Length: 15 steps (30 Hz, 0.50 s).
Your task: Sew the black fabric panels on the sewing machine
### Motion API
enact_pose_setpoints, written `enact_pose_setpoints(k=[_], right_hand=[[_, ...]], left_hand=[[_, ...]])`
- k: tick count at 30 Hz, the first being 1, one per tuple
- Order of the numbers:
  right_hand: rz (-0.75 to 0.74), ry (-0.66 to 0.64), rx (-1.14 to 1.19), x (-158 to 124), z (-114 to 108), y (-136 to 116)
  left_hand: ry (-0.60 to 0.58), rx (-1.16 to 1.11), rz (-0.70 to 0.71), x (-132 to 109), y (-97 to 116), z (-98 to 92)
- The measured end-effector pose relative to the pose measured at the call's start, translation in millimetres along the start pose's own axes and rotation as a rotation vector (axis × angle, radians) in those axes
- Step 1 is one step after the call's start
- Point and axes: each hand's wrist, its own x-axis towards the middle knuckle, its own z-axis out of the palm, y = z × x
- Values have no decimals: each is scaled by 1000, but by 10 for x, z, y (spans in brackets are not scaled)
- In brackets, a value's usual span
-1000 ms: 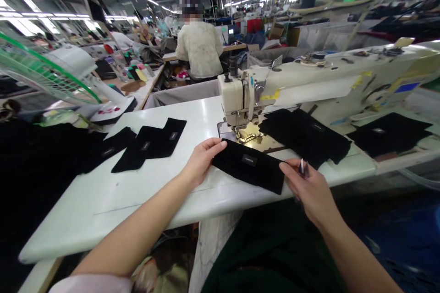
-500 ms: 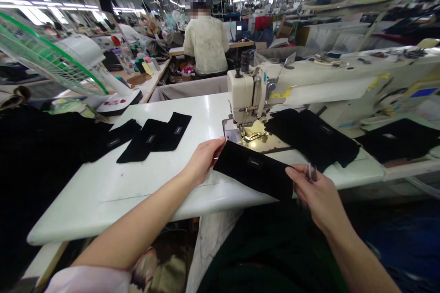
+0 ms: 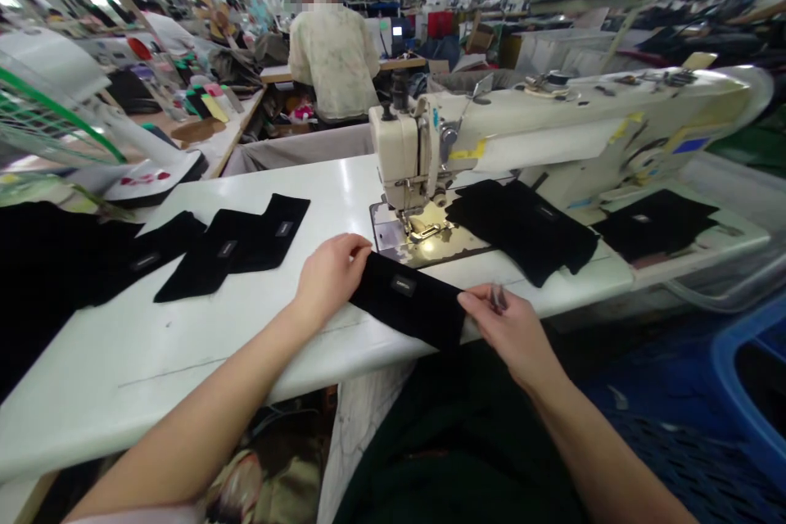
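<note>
A black fabric piece [image 3: 423, 307] with a small dark label [image 3: 403, 286] is stretched between my two hands at the table's front edge. My left hand [image 3: 328, 278] pinches its upper left corner. My right hand [image 3: 516, 332] pinches its right end between thumb and finger. A small grey metal tool [image 3: 498, 296], which looks like thread snips, sits tucked in the right hand's fingers; most of it is hidden. Just behind the piece stands the sewing machine's needle and presser foot [image 3: 414, 225], apart from the fabric.
Several labelled black pieces [image 3: 224, 250] lie on the white table [image 3: 202, 344] to the left. More black pieces [image 3: 521, 225] lie right of the needle, others [image 3: 654, 221] farther right. A fan [image 3: 49, 115] stands at left, a blue basket [image 3: 688, 393] at lower right. A person [image 3: 335, 57] sits ahead.
The view has turned to the right, bringing the blue basket into sight. Both hands still hold the black piece by its ends, and the left hand's fingers are curled more over its corner.
</note>
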Motion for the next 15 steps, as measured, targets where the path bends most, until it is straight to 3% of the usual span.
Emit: enact_pose_setpoints(k=[2,5,8,11,15], right_hand=[[-62,15,-59,0,45,-30],[-115,-4,-69,-5,75,-86],[-147,-46,-83,-13,45,-109],[-158,-53,-101,-22,-27,-82],[-173,-83,-108,-57,-110,-26]], left_hand=[[-27,45,201,-53,133,58],[-347,-178,372,-137,387,187],[-595,-328,386,-125,536,309],[-639,-374,323,-39,539,362],[-604,-388,212,28,483,359]])
